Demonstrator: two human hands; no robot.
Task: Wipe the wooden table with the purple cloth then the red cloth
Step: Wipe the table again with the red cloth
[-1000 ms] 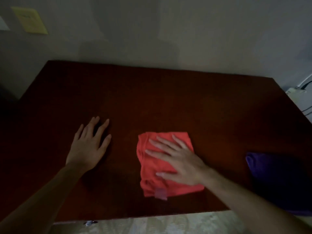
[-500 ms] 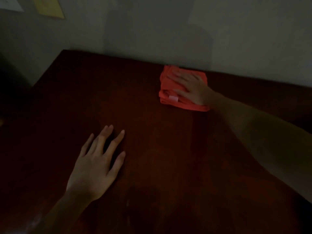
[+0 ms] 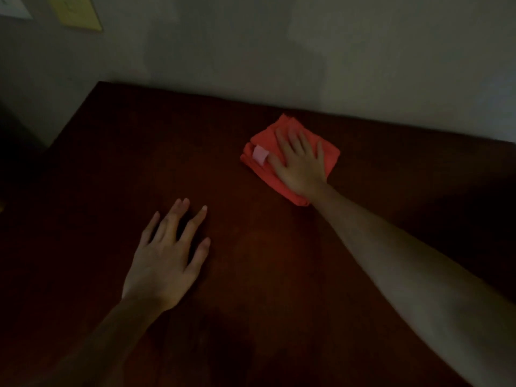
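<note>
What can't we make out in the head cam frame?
- Purple cloth: not in the head view at all.
- Red cloth: middle hidden under the right hand; pale tag too blurred to read.
- Table: near and right edges cut off by the frame; surface too dark to show wiped areas.
- Left hand: contact with the table unclear.

The right hand (image 3: 300, 166) has drawn the red cloth (image 3: 289, 157) back from the far edge of the table (image 3: 111, 163) toward 6 o'clock and turned it; its tag (image 3: 260, 155) now points to 9 o'clock.
</note>
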